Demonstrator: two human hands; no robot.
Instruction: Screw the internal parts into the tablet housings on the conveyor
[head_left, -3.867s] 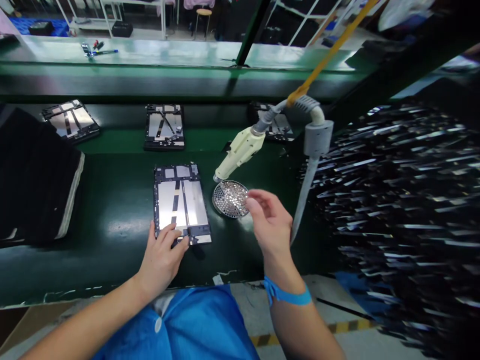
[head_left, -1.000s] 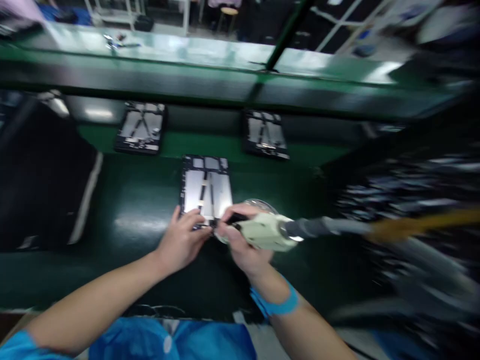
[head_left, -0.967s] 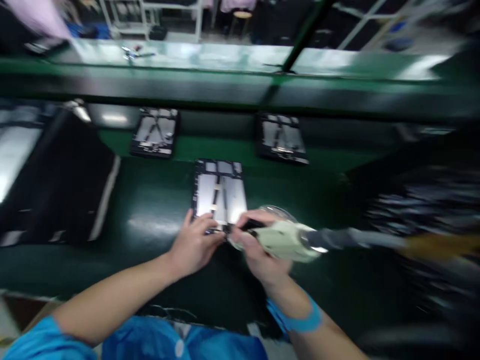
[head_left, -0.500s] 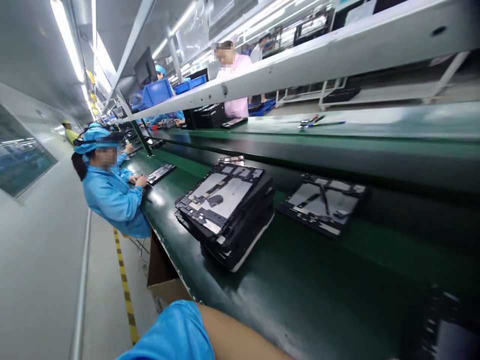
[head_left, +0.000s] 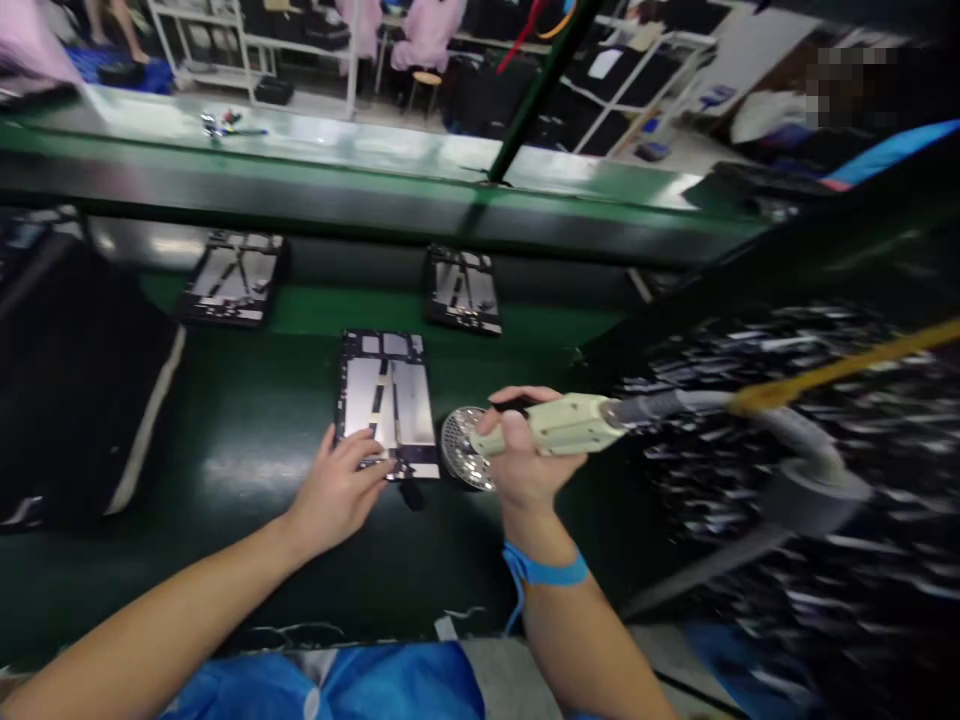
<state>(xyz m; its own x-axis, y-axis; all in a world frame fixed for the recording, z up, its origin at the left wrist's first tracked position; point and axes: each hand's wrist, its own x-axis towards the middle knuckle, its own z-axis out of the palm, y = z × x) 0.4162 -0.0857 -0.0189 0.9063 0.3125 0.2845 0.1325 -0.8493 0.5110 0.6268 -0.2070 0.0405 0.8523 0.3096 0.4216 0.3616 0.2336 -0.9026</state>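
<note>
A moment ago my head was turned away down the long green line, and I saw other workers and a stack of boards. Now I look down at my own spot again. A second ago the tip of my tool was down at the near edge of the board; now it sits over the little dish, so I think I am going for a new screw.

My right hand (head_left: 525,455) is wrapped tight around the cream plastic electric screwdriver (head_left: 570,425). Its grey hose runs off to the right of my fingers.

The round metal dish full of tiny screws (head_left: 459,455) lies just left of my right fingers, under the tool tip.

My left hand (head_left: 337,490) rests flat, fingers spread a little, on the near edge of the flat silver and black tablet board (head_left: 388,400). It holds nothing; it just presses the board down on the dark green bench (head_left: 247,440).

Two more boards like it lie farther off, past my fingers.
</note>
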